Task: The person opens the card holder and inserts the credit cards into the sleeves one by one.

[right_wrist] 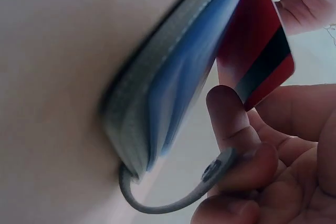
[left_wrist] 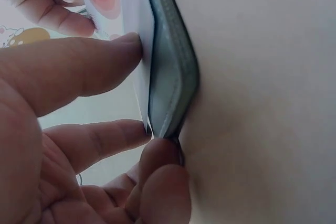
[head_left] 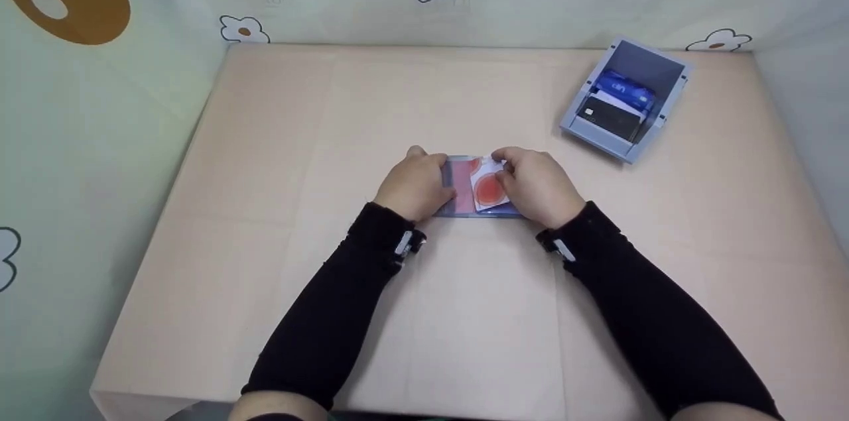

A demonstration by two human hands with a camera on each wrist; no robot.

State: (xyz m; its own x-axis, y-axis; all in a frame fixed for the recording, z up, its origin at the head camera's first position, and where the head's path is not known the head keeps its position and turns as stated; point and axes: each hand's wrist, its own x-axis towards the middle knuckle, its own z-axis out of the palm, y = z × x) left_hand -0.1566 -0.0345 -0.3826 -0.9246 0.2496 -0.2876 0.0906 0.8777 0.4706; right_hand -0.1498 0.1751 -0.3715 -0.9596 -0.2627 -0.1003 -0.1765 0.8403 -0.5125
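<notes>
A grey card holder (head_left: 446,206) lies spread on the table in the head view, with a pink page at left and blue sleeves at right. My left hand (head_left: 414,183) grips its left side, the thumb on the inner page and fingers at the outer edge. My right hand (head_left: 540,183) pinches a bank card (head_left: 489,190), white with red circles, over the holder's right half. The right wrist view shows the card's red back and black stripe beside the blue sleeves. A snap strap (right_wrist: 184,203) curves out from the holder near the right fingers.
A grey open box (head_left: 595,144) stands at the back right of the cloth-covered table (head_left: 371,103). Inside it lie a blue card (head_left: 622,89) and a black card (head_left: 609,120). A patterned curtain (head_left: 345,3) hangs behind the table's far edge.
</notes>
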